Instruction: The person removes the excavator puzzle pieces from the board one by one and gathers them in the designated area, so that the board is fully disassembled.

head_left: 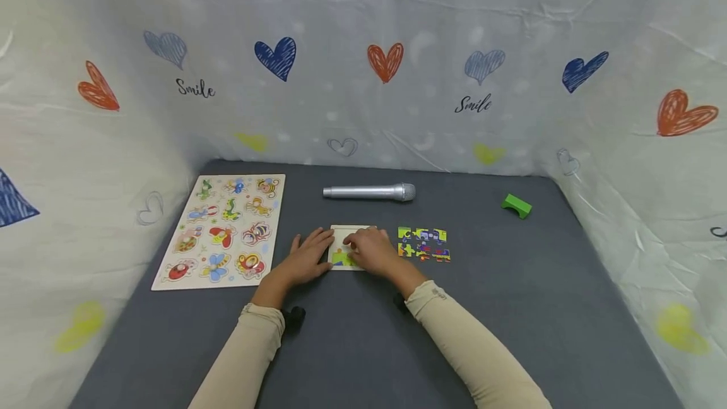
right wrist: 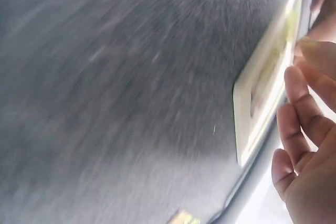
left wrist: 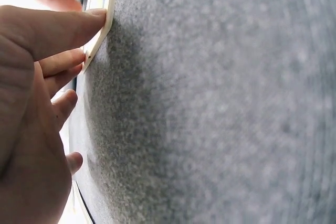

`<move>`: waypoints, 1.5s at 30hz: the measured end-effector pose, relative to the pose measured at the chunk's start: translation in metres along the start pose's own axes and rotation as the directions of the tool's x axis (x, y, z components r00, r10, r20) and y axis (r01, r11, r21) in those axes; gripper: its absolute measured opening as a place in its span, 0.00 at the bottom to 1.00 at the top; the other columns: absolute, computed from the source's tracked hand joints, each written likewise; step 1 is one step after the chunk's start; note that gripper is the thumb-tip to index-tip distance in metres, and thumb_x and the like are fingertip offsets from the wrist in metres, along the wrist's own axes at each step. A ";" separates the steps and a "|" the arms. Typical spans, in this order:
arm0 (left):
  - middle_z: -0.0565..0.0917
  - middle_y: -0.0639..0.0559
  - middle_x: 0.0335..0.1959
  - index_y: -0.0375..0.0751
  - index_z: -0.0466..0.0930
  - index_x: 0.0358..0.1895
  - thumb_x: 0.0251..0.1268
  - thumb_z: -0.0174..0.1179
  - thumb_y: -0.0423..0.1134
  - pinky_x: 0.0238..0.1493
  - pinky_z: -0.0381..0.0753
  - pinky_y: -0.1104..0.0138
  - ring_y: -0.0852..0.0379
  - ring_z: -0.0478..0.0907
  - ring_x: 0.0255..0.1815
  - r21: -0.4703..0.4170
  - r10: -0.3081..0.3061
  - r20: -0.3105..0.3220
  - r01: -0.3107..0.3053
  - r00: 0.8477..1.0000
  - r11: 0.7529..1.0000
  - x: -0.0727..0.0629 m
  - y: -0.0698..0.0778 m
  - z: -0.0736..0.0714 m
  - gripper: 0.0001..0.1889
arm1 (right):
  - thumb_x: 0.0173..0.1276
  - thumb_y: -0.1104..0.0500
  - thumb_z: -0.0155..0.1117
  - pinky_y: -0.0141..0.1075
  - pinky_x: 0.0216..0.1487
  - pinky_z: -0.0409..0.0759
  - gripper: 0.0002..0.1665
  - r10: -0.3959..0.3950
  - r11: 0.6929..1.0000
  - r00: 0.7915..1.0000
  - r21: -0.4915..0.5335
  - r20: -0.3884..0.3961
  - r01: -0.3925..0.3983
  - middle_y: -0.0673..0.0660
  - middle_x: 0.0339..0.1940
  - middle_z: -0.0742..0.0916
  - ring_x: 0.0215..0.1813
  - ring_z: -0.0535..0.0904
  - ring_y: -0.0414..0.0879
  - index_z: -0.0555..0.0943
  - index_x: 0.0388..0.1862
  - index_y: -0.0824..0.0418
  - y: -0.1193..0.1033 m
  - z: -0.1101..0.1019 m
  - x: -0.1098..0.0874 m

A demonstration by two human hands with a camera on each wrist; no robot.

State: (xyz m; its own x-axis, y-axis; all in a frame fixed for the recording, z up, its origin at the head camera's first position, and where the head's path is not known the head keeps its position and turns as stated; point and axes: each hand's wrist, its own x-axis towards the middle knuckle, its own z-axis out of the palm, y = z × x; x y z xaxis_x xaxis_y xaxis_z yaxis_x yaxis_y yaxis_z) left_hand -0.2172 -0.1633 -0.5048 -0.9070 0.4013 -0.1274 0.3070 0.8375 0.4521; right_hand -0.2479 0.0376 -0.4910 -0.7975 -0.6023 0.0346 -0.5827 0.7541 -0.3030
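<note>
A small pale puzzle tray [head_left: 349,230] lies on the table with yellow-green puzzle pieces [head_left: 342,259] in its lower part. My left hand [head_left: 305,260] rests at the tray's left side, its thumb [left wrist: 94,20] touching the near edge and its fingertips at the side by the corner. Over the tray's right half is my right hand [head_left: 375,251], its fingers bent down toward the inside. The thumb [right wrist: 317,56] and forefinger come together low over the tray; I cannot tell whether a piece is between them. Just right of the tray lie several loose puzzle pieces [head_left: 423,250].
A large board of insect pictures [head_left: 190,257] lies at the left. Behind the tray is a silver microphone [head_left: 366,192]. A green arch block [head_left: 517,206] sits far right on the dark table [head_left: 511,333]. White curtains [head_left: 420,131] with printed hearts surround the table's back and sides.
</note>
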 end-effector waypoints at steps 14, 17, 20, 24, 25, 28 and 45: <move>0.56 0.46 0.78 0.37 0.60 0.74 0.68 0.60 0.43 0.70 0.39 0.33 0.43 0.46 0.79 0.005 -0.004 0.025 0.004 1.000 1.000 0.002 0.002 -0.003 0.34 | 0.66 0.58 0.66 0.48 0.48 0.68 0.15 0.000 0.998 0.994 0.061 0.105 -0.006 0.52 0.48 0.85 0.48 0.75 0.50 0.84 0.51 0.49 -0.005 0.003 0.013; 0.56 0.47 0.78 0.38 0.61 0.74 0.67 0.60 0.43 0.70 0.39 0.33 0.43 0.47 0.79 0.009 -0.015 0.034 0.014 0.999 1.000 0.003 0.003 -0.005 0.34 | 0.65 0.59 0.66 0.49 0.47 0.69 0.15 0.006 0.996 0.992 0.083 0.123 -0.016 0.52 0.47 0.85 0.49 0.75 0.51 0.84 0.51 0.51 -0.004 0.003 0.016; 0.56 0.47 0.78 0.38 0.61 0.74 0.67 0.60 0.43 0.70 0.39 0.33 0.43 0.47 0.79 0.015 -0.014 0.037 0.014 0.999 1.000 0.003 0.004 -0.004 0.34 | 0.64 0.58 0.67 0.49 0.48 0.69 0.15 0.016 0.995 0.992 0.092 0.129 -0.028 0.51 0.46 0.85 0.49 0.75 0.51 0.83 0.50 0.50 -0.004 0.003 0.016; 0.56 0.47 0.78 0.38 0.61 0.74 0.67 0.60 0.44 0.70 0.39 0.33 0.44 0.47 0.79 0.011 -0.009 0.037 0.009 0.999 1.000 0.003 0.003 -0.003 0.34 | 0.64 0.59 0.67 0.50 0.49 0.69 0.14 0.031 0.991 0.991 0.127 0.127 -0.047 0.51 0.45 0.85 0.49 0.76 0.51 0.83 0.49 0.51 -0.004 0.002 0.016; 0.56 0.47 0.78 0.38 0.61 0.74 0.67 0.60 0.44 0.70 0.40 0.33 0.43 0.47 0.79 0.011 -0.008 0.035 0.008 0.999 1.000 0.003 0.003 -0.003 0.34 | 0.64 0.59 0.67 0.50 0.49 0.68 0.13 0.034 0.988 0.992 0.145 0.121 -0.052 0.51 0.44 0.86 0.49 0.76 0.51 0.83 0.48 0.52 -0.004 0.002 0.016; 0.56 0.47 0.77 0.38 0.61 0.73 0.67 0.61 0.44 0.70 0.40 0.33 0.44 0.47 0.79 0.015 -0.011 0.029 0.010 1.000 1.000 0.003 0.001 -0.002 0.34 | 0.67 0.57 0.65 0.50 0.50 0.68 0.08 0.045 0.977 0.995 0.205 0.086 -0.062 0.50 0.43 0.87 0.49 0.78 0.49 0.84 0.45 0.52 -0.004 0.003 0.017; 0.57 0.43 0.77 0.36 0.62 0.73 0.66 0.61 0.43 0.69 0.38 0.32 0.39 0.48 0.78 0.012 0.014 0.010 -0.014 1.000 1.000 0.003 -0.001 -0.002 0.34 | 0.72 0.57 0.60 0.45 0.48 0.75 0.06 0.145 0.898 0.986 0.407 0.083 -0.167 0.48 0.35 0.86 0.35 0.79 0.40 0.83 0.40 0.55 0.046 -0.044 -0.027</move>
State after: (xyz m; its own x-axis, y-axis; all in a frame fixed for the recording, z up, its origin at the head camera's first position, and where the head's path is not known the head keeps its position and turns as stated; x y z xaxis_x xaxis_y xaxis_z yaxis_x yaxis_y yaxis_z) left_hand -0.2211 -0.1641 -0.5037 -0.8998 0.4164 -0.1299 0.3229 0.8360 0.4436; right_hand -0.2600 0.1003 -0.4641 -0.8579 -0.5061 -0.0894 -0.3267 0.6714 -0.6652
